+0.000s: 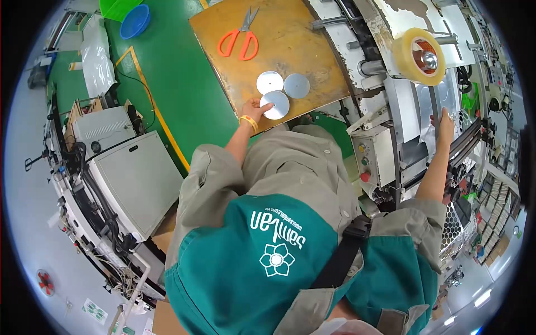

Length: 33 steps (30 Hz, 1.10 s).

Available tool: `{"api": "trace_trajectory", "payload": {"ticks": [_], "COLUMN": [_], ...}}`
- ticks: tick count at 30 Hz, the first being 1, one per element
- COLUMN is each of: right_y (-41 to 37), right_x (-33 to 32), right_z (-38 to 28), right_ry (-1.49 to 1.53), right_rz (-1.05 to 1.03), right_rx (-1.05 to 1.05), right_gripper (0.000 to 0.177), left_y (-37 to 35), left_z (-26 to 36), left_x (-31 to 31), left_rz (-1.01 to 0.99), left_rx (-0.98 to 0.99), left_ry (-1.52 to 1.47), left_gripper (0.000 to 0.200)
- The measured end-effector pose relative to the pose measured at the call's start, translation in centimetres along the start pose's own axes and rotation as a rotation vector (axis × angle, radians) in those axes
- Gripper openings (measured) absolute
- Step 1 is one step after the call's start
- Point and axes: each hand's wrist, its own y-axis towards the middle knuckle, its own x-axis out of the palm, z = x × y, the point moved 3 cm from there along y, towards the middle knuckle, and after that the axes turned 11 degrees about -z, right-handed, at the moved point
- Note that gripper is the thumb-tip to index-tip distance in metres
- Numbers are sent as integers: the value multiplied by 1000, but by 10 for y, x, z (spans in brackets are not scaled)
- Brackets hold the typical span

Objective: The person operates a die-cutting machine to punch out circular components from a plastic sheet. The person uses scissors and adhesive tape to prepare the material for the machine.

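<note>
At the near edge of the brown work board, my left hand (254,109) has a yellow band at the wrist. Its thumb lies on top of a round silver disc (276,106) with a small centre hole, pinching it at the rim. Two similar discs lie just beyond: a bright one (269,82) and a greyer one (297,86). My right hand (445,127) reaches into the machine at the right, fingers bent at a metal bar beside a clear plastic sheet (446,92). What those fingers grip is partly hidden.
Orange-handled scissors (240,43) lie on the work board (312,50). A roll of clear tape (419,57) hangs on the machine. Below it is a control box (371,156) with buttons. At left stand a grey-white cabinet (134,178) and, on the green floor, a blue basin (135,22).
</note>
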Motion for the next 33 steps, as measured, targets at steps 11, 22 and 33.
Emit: {"api": "trace_trajectory", "payload": {"ticks": [11,22,33], "right_y": [0,0,-13], "right_x": [-3,-2,1], "right_z": [6,3,-17], "right_ry": [-13,-37,-92], "right_rz": [9,8,42], "right_rx": [-14,44,30], "right_gripper": [46,46,47], "left_y": [-11,-2,5], "left_z": [52,69,60], "left_x": [56,68,10], "left_rz": [-132,-314,350], "left_rx": [433,34,11], "left_ry": [1401,1739,796], "left_gripper": [72,82,47]}}
